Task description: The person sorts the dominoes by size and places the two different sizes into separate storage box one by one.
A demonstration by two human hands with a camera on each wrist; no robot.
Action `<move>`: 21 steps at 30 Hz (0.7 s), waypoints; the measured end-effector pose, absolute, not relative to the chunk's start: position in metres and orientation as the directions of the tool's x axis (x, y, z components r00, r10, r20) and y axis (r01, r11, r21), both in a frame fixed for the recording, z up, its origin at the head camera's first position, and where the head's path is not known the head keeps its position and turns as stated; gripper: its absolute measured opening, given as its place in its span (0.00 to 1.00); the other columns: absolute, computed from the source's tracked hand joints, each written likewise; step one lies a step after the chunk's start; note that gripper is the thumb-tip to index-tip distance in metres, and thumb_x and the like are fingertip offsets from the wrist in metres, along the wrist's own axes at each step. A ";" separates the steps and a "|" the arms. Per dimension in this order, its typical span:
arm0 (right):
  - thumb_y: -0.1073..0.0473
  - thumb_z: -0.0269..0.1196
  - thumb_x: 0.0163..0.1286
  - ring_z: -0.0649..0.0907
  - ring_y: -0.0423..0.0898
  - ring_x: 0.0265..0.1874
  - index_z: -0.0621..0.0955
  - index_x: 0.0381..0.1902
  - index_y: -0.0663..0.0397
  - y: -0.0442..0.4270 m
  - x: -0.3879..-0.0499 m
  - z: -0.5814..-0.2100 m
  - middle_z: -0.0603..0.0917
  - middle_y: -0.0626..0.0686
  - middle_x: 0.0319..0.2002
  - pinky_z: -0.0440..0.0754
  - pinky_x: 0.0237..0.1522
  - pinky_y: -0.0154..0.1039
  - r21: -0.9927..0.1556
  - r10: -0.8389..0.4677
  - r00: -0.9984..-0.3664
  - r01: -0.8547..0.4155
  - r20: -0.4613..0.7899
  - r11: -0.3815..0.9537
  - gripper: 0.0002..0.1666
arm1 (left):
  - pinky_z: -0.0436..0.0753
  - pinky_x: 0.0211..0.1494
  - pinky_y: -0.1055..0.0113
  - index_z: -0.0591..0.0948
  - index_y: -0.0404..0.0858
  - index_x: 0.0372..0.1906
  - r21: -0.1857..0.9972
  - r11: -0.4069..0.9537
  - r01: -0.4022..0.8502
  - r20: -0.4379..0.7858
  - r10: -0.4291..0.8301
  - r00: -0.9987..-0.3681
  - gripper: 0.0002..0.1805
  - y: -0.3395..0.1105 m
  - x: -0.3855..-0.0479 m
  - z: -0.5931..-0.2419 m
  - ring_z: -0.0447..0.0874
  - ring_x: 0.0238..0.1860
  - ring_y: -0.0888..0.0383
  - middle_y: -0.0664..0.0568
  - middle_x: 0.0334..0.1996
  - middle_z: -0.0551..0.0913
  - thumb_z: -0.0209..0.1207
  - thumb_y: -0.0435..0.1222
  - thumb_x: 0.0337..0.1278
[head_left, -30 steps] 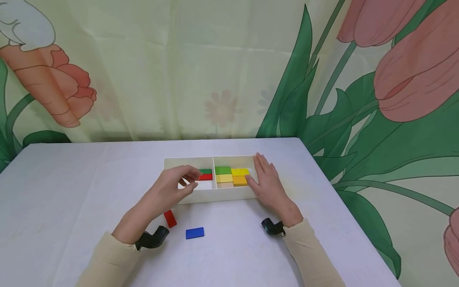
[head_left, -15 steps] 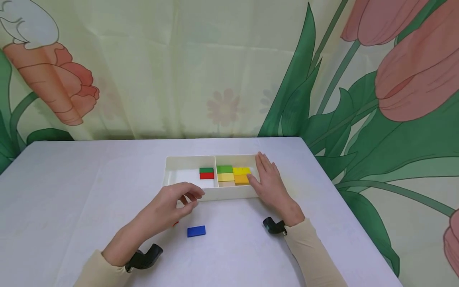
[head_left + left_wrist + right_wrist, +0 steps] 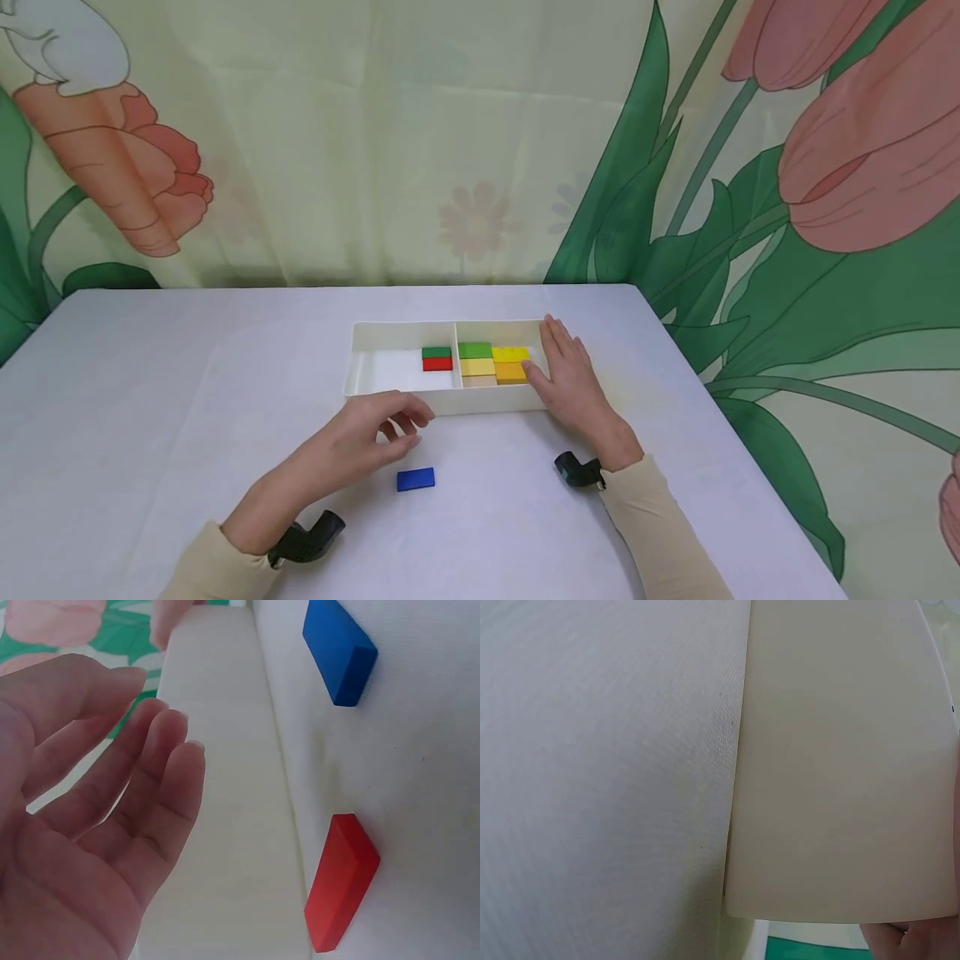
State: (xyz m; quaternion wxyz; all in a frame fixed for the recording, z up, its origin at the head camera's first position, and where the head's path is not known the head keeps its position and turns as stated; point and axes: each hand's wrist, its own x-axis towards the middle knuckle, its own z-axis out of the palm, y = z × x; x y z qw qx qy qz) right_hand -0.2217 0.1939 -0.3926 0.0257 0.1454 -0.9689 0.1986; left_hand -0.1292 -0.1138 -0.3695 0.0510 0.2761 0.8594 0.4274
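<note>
A white two-part box point(image 3: 401, 330) stands on the table. Its left compartment holds a dark green block point(image 3: 437, 352) and a red block point(image 3: 437, 364). My left hand point(image 3: 375, 433), fingers loosely bent and holding nothing, hovers by the box's near wall. Below it lies another red block point(image 3: 341, 885), covered by the hand in the head view. A blue block point(image 3: 416, 479) lies on the cloth in front of the box. My right hand point(image 3: 573, 387) rests over the box's right end with fingers straight, the thumb reaching over the rim near the blocks.
Light green point(image 3: 475, 350), yellow point(image 3: 510, 354), pale yellow point(image 3: 477, 367), orange-yellow point(image 3: 512, 373) and beige point(image 3: 480, 381) blocks fill part of the right compartment. A white cloth covers the table point(image 3: 187, 375). Behind it hangs a printed curtain point(image 3: 337, 150).
My left hand has come back from over the left compartment to the box's near side, now covering the loose red block from the head camera. The right hand stays at the box's end.
</note>
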 end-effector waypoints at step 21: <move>0.43 0.47 0.77 0.47 0.56 0.80 0.47 0.78 0.63 0.194 -0.220 -0.392 0.45 0.58 0.81 0.42 0.79 0.58 -0.388 -0.283 -0.953 -0.302 0.106 0.871 0.45 | 0.83 0.39 0.72 0.81 0.39 0.46 0.808 0.518 0.279 -0.103 0.591 -0.800 0.18 -0.109 -0.130 -0.385 0.79 0.39 0.57 0.53 0.37 0.82 0.73 0.31 0.48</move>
